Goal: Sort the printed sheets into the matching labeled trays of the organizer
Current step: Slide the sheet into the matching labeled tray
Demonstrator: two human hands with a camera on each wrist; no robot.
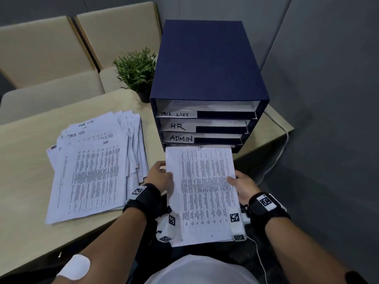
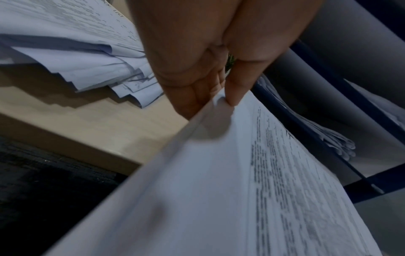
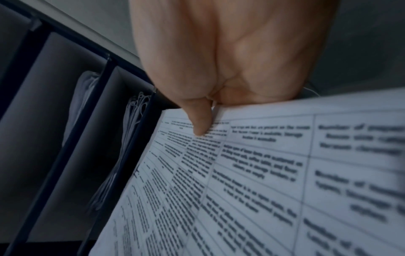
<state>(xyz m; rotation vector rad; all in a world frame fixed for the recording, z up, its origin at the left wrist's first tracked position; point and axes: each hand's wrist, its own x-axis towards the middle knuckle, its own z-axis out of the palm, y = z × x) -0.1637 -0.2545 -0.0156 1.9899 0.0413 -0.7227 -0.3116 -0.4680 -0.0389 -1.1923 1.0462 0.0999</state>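
A printed sheet (image 1: 205, 191) marked "IT" at its top is held flat in front of the dark blue organizer (image 1: 207, 64), its far edge at the lowest tray. My left hand (image 1: 159, 176) pinches the sheet's left edge (image 2: 221, 107). My right hand (image 1: 241, 184) pinches its right edge, with the thumb (image 3: 200, 121) lying on the printed table (image 3: 263, 173). The trays above read TASK LIST (image 1: 174, 114), HR (image 1: 178, 126) and ADMIN (image 1: 181, 138). A fanned pile of printed sheets (image 1: 92, 167) lies on the table to the left.
A small potted plant (image 1: 136, 72) stands left of the organizer. The beige table (image 1: 24, 160) ends just behind the held sheet. Beige seats (image 1: 51, 58) lie beyond the table. A white cable (image 1: 281, 148) runs off the table's right side. Grey wall panels close the right.
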